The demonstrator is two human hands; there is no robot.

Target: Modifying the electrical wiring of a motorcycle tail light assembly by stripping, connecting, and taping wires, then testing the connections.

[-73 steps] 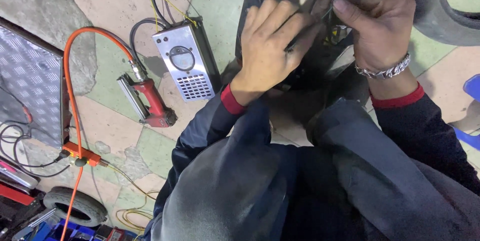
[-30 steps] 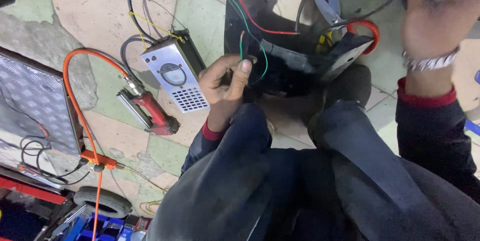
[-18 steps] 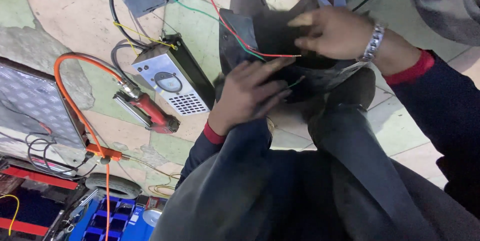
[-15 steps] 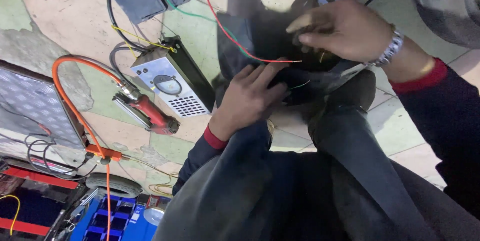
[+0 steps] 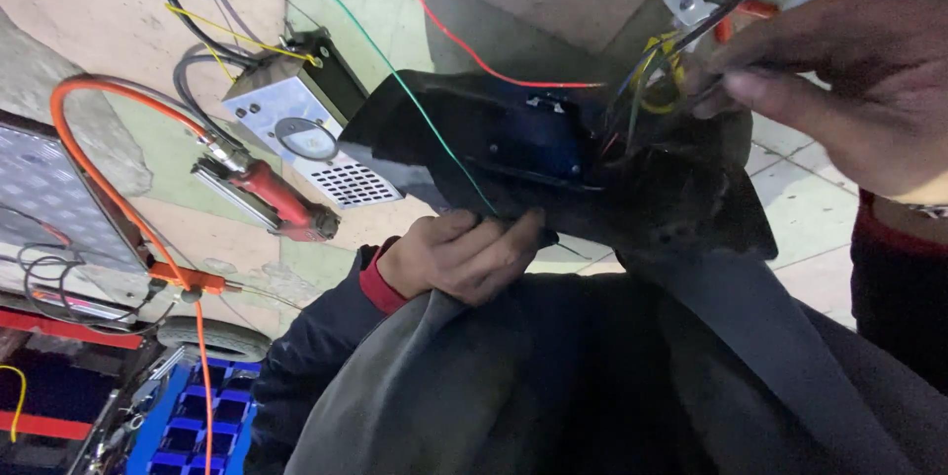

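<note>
The left hand (image 5: 464, 256) grips the near edge of the black plastic housing (image 5: 553, 154) on the lap; the right hand (image 5: 839, 80) pinches its wire bundle (image 5: 647, 80), seemingly yellow and black; a hard tug could tear wires from the blue module (image 5: 538, 139).

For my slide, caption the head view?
Left hand steadies black housing; right hand pinches its wires.

The right hand (image 5: 849, 90) is cut by the right edge, its fingertips blurred among the wire bundle (image 5: 652, 80). The black housing (image 5: 553, 159) hides the left hand's (image 5: 459, 258) fingertips.
</note>
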